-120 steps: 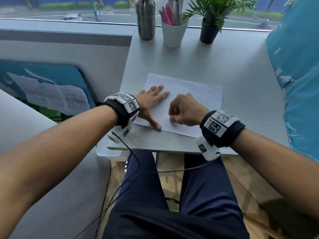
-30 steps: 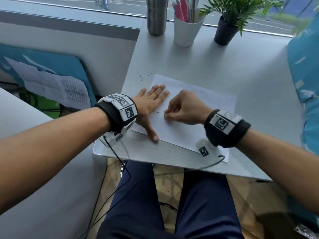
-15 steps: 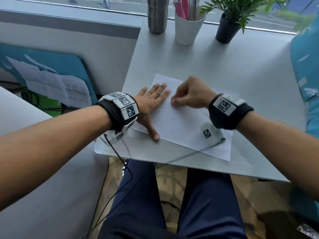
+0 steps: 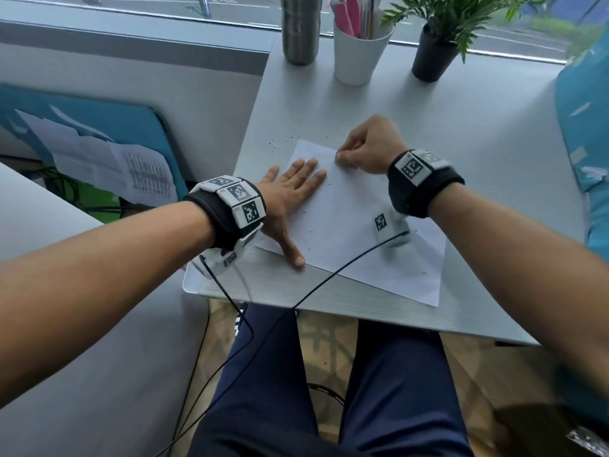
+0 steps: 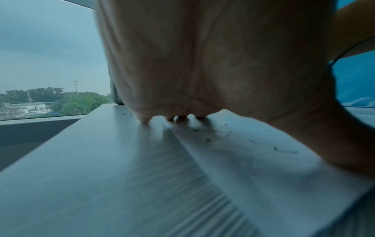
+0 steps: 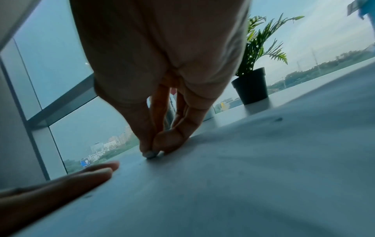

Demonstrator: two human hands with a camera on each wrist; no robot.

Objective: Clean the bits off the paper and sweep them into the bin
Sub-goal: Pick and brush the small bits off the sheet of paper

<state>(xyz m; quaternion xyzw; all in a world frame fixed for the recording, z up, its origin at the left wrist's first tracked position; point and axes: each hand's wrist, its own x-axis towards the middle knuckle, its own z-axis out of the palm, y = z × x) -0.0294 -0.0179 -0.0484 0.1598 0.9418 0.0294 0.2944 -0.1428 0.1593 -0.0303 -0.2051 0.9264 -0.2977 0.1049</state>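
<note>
A white sheet of paper (image 4: 356, 232) lies on the grey table (image 4: 445, 133). Thin dark bits (image 4: 309, 230) are scattered over the sheet, and more dark specks (image 4: 280, 141) lie on the table beyond its far left corner. My left hand (image 4: 290, 189) rests flat on the sheet's left edge, fingers straight and thumb spread. My right hand (image 4: 341, 157) is at the far edge of the sheet, fingers curled. In the right wrist view its fingertips (image 6: 146, 149) pinch a small pale piece (image 6: 151, 155) against the paper. The left wrist view shows curly bits (image 5: 284, 150) on the paper (image 5: 253, 168).
A steel bottle (image 4: 300, 28), a white cup of pens (image 4: 359, 51) and a potted plant (image 4: 431, 54) stand along the window. A white container rim (image 4: 189, 282) shows under the table's near left corner. A teal cushion (image 4: 583, 127) lies at the right. Wrist cables cross the table's front edge.
My right hand has slid away from me along the sheet, from its middle to its far edge, still pinched. My left hand has stayed flat on the left edge.
</note>
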